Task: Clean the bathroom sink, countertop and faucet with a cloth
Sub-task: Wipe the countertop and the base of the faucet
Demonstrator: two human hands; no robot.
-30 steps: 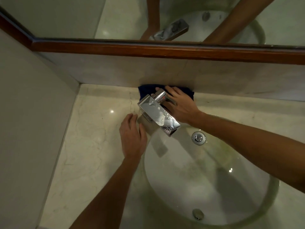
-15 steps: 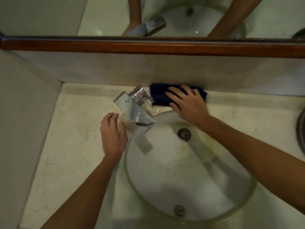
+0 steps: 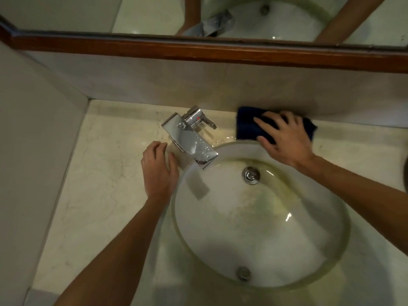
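A dark blue cloth (image 3: 247,125) lies flat on the pale marble countertop (image 3: 99,173) at the foot of the back wall, behind the sink. My right hand (image 3: 284,140) presses on it with spread, straight fingers. The chrome faucet (image 3: 189,138) with its flat spout stands left of the cloth and reaches over the round white sink (image 3: 265,228). Yellowish stains show inside the bowl. My left hand (image 3: 159,168) rests flat on the countertop just left of the faucet base, fingers relaxed, holding nothing.
A wood-framed mirror (image 3: 220,51) runs along the back wall above the splashback. A side wall (image 3: 33,151) closes the counter on the left. The drain (image 3: 250,175) and overflow hole (image 3: 242,273) sit in the bowl. A dark object (image 3: 405,173) shows at the right edge.
My right hand has slid the blue cloth to the right along the back of the countertop, from behind the faucet to right of it. My left hand stays beside the faucet.
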